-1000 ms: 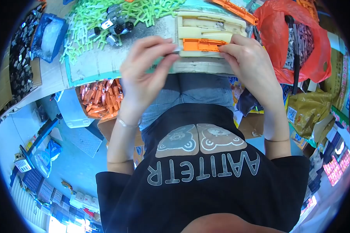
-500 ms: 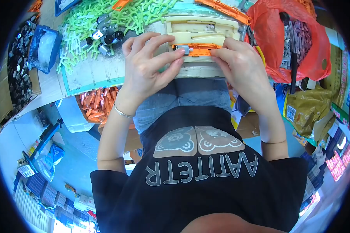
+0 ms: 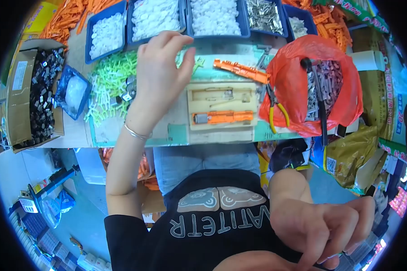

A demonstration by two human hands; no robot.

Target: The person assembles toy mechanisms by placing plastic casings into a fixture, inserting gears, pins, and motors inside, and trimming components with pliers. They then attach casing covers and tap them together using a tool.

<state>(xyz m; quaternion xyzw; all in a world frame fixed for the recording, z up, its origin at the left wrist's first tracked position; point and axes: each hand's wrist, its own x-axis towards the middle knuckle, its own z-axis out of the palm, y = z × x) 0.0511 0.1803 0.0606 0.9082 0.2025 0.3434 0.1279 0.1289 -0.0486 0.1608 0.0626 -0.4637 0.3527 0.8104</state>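
Observation:
My left hand [image 3: 162, 72] is over the green branching plastic pieces [image 3: 115, 72], just below the blue bins, its thumb and index finger apart; nothing shows in it. Close to the camera at lower right is my right hand [image 3: 325, 228], raised off the table with its fingers bent and partly apart, and I see nothing in it. An orange plastic shell [image 3: 232, 116] lies in the lower slot of a cream-coloured fixture [image 3: 221, 104]. A small grey motor [image 3: 200, 118] sits at the shell's left end. Neither hand touches the fixture.
Blue bins hold white parts [image 3: 156, 20] and metal pieces [image 3: 264, 16]. Right of the fixture are yellow-handled pliers [image 3: 278, 108], an orange part [image 3: 241, 70] and a red plastic bag [image 3: 287, 86] of grey pieces. A cardboard box [image 3: 20, 90] of motors stands at left.
Both hands have left the orange shell, which now rests in the fixture. My left hand moved up toward the bins; my right hand came back near my body. The view has shifted, showing more bins.

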